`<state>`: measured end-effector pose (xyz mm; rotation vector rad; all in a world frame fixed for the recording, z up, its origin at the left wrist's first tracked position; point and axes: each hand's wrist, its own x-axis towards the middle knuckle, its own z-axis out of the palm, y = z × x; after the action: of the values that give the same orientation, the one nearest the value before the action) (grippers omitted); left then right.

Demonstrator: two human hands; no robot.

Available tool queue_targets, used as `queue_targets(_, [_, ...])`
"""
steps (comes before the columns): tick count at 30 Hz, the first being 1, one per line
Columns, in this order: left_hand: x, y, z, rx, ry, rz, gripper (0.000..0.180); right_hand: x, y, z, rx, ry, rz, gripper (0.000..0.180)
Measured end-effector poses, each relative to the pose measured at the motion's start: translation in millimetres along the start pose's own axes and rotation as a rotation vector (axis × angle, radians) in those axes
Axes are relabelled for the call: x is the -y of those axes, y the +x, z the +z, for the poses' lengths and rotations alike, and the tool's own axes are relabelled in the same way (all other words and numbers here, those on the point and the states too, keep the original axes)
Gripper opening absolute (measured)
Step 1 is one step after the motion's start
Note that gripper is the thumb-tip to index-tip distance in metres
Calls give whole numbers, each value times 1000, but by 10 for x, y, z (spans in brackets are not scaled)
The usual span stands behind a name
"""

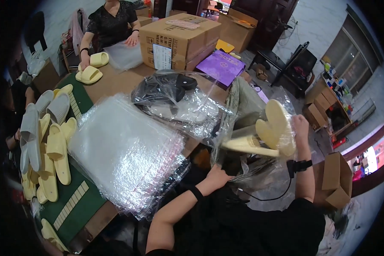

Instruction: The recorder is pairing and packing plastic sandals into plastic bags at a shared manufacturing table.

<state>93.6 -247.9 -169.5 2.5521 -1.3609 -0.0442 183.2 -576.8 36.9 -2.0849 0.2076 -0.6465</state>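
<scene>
Holding up a pair of pale yellow foam slippers (pixel 274 130) inside a clear plastic bag (pixel 243 141), right hand (pixel 301 126) closing its grip around bag and heels, left hand (pixel 217 176) pinching the bag's lower edge beside the worktop (pixel 115 83). Looking light, soft and springy; film looking slippery, so gripping through it onto the soles seeming safest.

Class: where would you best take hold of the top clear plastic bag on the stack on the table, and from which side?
Probably pinch a corner of the top clear bag at the stack's near right edge, coming from the person's side. There the thin sheets fan out and overhang the table, so one edge can be picked apart; the flat middle offers nothing to pinch.
</scene>
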Motion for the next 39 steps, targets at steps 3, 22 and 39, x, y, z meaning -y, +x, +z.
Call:
queue_targets(3, [-124, -98, -401, -7, -9, -16, 39, 223, -225, 463, 35, -284, -345, 12])
queue_targets(22, [37, -116, -436, 33, 6, -76, 44, 991, -654, 1765, 847, -631, -661, 22])
queue_targets(39, [69, -160, -127, -61, 74, -162, 17, 1116, -625, 3364, 945, -631, -721, 116])
